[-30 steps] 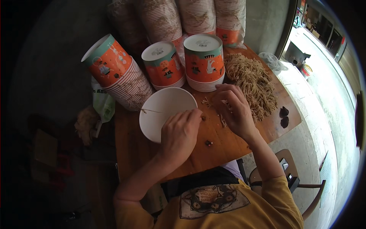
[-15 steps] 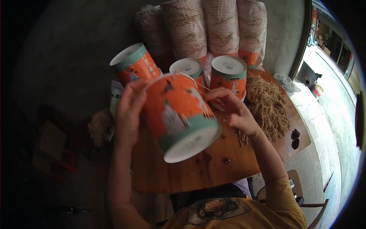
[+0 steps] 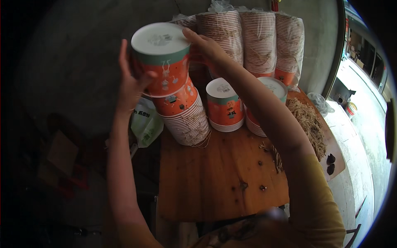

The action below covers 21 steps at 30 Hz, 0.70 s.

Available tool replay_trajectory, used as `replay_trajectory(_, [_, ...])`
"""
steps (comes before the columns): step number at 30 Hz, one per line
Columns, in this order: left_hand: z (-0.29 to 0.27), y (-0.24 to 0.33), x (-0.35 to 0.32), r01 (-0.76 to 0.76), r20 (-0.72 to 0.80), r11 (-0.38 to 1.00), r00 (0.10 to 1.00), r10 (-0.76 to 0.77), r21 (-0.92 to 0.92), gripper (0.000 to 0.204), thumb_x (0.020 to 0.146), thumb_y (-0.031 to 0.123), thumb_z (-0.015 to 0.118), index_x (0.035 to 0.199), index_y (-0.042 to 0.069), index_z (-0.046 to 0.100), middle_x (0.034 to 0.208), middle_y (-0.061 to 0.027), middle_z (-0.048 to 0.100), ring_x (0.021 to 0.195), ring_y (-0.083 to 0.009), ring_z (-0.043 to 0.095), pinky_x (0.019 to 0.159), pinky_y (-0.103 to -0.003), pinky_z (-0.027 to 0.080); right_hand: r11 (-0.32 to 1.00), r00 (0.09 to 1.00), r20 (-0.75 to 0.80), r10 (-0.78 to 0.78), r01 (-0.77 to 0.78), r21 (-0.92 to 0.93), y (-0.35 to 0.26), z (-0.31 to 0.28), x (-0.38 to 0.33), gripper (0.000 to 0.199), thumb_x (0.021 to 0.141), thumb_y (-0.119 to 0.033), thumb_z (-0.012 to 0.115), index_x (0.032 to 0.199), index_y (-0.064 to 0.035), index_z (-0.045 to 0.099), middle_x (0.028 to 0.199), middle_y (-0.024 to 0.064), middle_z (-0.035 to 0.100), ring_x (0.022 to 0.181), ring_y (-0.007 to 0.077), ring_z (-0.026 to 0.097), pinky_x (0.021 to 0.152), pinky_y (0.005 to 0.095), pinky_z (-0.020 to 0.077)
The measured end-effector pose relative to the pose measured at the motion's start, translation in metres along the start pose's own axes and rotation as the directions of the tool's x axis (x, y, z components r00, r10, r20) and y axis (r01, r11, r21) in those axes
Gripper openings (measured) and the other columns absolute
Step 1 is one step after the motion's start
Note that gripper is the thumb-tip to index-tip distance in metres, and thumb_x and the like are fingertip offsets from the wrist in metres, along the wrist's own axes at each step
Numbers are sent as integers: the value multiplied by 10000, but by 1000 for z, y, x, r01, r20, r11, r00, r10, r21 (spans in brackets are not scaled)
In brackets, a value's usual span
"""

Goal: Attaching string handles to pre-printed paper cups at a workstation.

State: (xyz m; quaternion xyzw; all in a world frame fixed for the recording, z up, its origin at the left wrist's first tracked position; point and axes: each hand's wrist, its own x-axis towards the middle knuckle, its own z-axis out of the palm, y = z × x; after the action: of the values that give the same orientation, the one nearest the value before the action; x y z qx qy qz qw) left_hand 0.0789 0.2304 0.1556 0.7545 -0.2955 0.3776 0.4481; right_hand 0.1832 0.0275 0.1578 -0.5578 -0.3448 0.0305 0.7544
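An orange paper bucket (image 3: pixel 163 74) with a green band and white base is upside down on top of a tall nested stack of like buckets (image 3: pixel 186 120) at the left of the table. My left hand (image 3: pixel 133 82) is around its left side, thumb across the front and fingers stretched up along the edge. On the right side, my right hand (image 3: pixel 204 47) grips it with the thumb near the base's edge; its other fingers are partly hidden. Thin twine handles hang along the stack's rims.
Two shorter upturned bucket stacks, one at centre (image 3: pixel 225 107) and one partly behind my right forearm (image 3: pixel 275 87), stand on the wooden table (image 3: pixel 215 173). Beyond are tall plastic-wrapped stacks (image 3: pixel 258 41). Right lie a twine bundle (image 3: pixel 308 124) and sunglasses (image 3: pixel 331 164). A white-green bag (image 3: pixel 147 124) is left.
The bucket has gone from tilted in front of me to upside down on the left stack. Both hands moved up and left with it, and the view has shifted.
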Motion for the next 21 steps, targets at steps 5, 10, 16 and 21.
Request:
replay_trajectory(5, [7,-37,-8,221,-84,974,971,-225,-49,1185,681,530,782,1486,113,19,1439,-206,268,1311,-299,347,1072,-432,342,982,997,75,-9,23,-190,33,-43,15,697,847,-607,561,1266,-53,503,1228,150,547,1063,254,570,937,368,446])
replay_trajectory(10, [-2,-74,-39,298,-79,954,951,-298,-14,1167,703,568,744,1487,110,10,1451,-221,239,1322,-317,329,1079,-448,331,151,1000,-16,-23,-12,-988,84,-66,-41,785,784,-642,595,1341,-108,452,1317,254,459,1283,421,385,1018,522,367])
replay_trajectory(16, [15,-73,-49,335,-85,939,936,-340,-73,1193,693,591,734,1491,123,-20,1466,-227,202,1347,-328,284,1091,-460,309,-53,984,146,106,152,-987,126,-106,-59,755,727,-622,659,1323,-193,486,1361,211,435,1302,450,335,1069,576,263])
replay_trajectory(21, [17,-63,-52,405,-90,914,910,-405,-20,1200,694,655,692,1492,132,-36,1488,-239,160,1368,-358,252,1102,-476,282,279,996,67,-51,78,-957,100,-95,-64,495,749,-521,684,1094,-166,691,1298,177,515,1234,343,460,1020,467,377])
